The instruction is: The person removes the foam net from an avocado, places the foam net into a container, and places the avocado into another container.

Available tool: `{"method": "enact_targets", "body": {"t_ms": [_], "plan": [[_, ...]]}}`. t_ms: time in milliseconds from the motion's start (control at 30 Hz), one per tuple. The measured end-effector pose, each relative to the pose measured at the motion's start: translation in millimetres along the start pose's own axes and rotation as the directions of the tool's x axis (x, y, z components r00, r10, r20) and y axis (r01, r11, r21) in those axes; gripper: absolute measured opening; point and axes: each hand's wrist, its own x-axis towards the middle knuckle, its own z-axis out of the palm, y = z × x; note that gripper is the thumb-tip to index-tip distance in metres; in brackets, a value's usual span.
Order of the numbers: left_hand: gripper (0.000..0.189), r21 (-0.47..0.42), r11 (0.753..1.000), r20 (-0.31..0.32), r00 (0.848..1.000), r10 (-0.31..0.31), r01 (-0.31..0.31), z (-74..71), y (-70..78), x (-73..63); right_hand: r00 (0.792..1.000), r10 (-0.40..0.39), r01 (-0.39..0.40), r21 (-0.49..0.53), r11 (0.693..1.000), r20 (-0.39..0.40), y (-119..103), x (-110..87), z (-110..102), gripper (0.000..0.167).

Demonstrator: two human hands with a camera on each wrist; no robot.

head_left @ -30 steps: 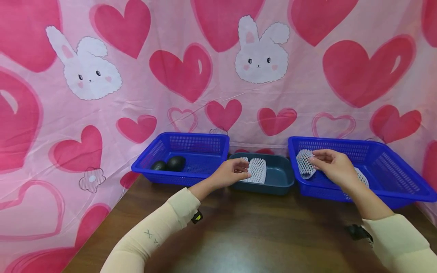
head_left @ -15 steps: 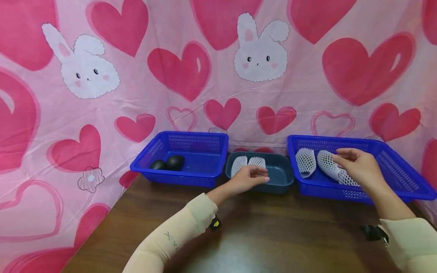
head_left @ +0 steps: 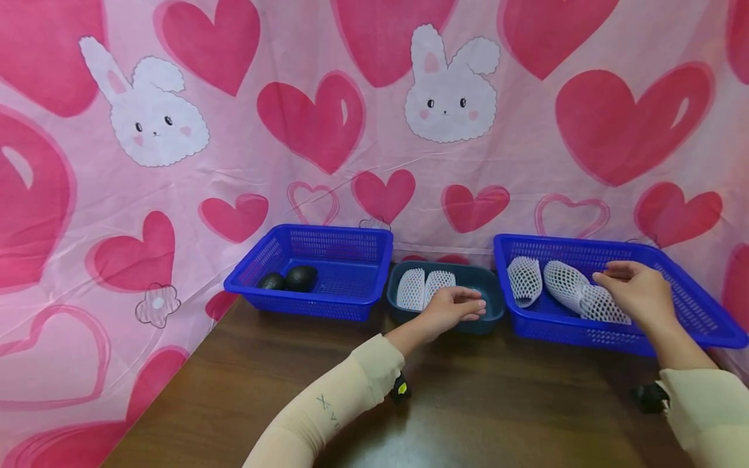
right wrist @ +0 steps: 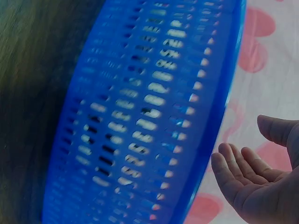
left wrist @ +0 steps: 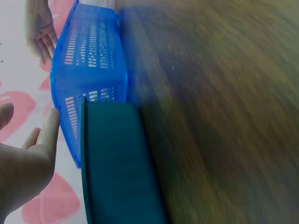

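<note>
My left hand (head_left: 449, 311), fingers relaxed and holding nothing, hovers over the right part of a dark teal tray (head_left: 491, 286). Two pieces in white foam netting lie side by side in that tray; the left foam net (head_left: 411, 289) shows fully, the right one (head_left: 437, 282) is partly behind the hand. Over the right blue basket (head_left: 591, 248) is my right hand (head_left: 640, 296), its fingers loosely bent around nothing. In that basket one foam net (head_left: 525, 281) lies at the left, and more white netting (head_left: 564, 284) stretches toward the right hand. The right wrist view shows the hand's palm beside the basket rim.
A second blue basket (head_left: 345, 302) stands at the left with two dark avocado-like fruits (head_left: 301, 278) in it. All three containers stand in a row on a brown wooden table (head_left: 468, 403). A pink heart-patterned cloth (head_left: 386, 156) hangs right behind them.
My left hand has moved right across the teal tray, uncovering the netted pieces there. My right hand has moved right, away from the basket's left foam net, uncovering the netting beside it.
</note>
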Motion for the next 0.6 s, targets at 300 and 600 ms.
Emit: {"method": "enact_targets", "body": {"t_ms": [300,600], "plan": [[0.026,-0.043,0.996,-0.064,0.995,-0.078,0.075,24.2,-6.6,10.9,0.998,0.021,-0.014,-0.113,0.994,0.053,19.5,7.1,-6.0,0.067],[0.033,-0.137,0.983,-0.071,0.989,-0.129,0.119,38.0,-7.3,18.7,0.991,0.045,-0.018,-0.207,0.978,0.126,33.1,20.8,-10.7,0.082]]}}
